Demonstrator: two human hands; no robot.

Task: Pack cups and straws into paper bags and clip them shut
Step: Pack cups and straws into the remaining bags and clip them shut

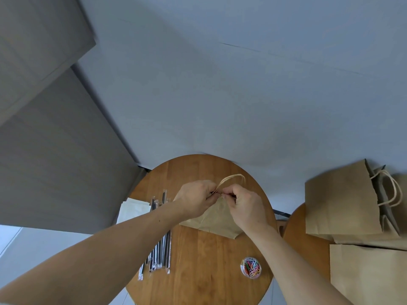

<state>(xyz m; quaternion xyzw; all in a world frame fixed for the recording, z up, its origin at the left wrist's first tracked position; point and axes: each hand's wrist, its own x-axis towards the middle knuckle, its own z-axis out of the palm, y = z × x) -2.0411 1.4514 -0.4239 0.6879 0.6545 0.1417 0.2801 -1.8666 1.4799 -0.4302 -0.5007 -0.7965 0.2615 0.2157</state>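
1. The round table (198,271) is wood, with warm brown planks, visible grain and a smooth, softly sheened top.
2. The brown paper bag (215,219) near its far edge is matt kraft paper, lightly creased; its handle (233,178) looks like twisted paper cord.
3. The straws (161,245) by the left edge are dark, each in a clear, glossy plastic sleeve.
4. The tub (242,267) near the right edge is clear plastic, and the paper clips (252,268) inside are bright and coloured.
5. The stacked bags (339,201) on the second wooden table (304,227) are matt brown paper — wrinkled, rough-looking.
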